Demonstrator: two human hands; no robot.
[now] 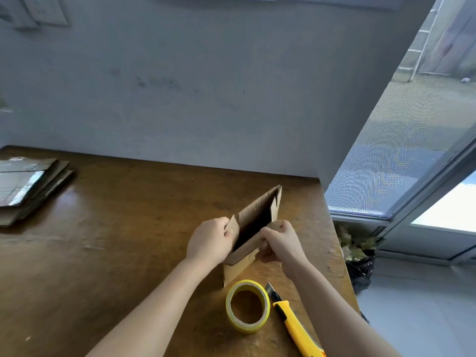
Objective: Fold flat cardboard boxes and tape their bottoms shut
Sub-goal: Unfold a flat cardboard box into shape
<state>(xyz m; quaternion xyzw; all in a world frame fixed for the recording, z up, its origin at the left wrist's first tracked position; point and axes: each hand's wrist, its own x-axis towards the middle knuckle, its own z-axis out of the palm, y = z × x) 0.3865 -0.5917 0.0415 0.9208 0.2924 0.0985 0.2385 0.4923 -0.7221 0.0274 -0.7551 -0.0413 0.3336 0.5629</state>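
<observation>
A small brown cardboard box (257, 215) stands partly opened on the wooden table (116, 240), its dark inside facing up. My left hand (210, 240) grips the box's left flap. My right hand (279, 239) pinches the right flap near the front corner. A roll of yellow tape (247, 306) lies flat on the table just in front of the box. Beside it on the right lies a yellow utility knife (293, 324) with its blade pointing toward the box.
A stack of flat cardboard boxes (28, 186) lies at the table's far left. A grey wall rises behind the table. The table's right edge drops off toward a glass door (412, 163), a tiled floor and a dark bag of plants (359, 256).
</observation>
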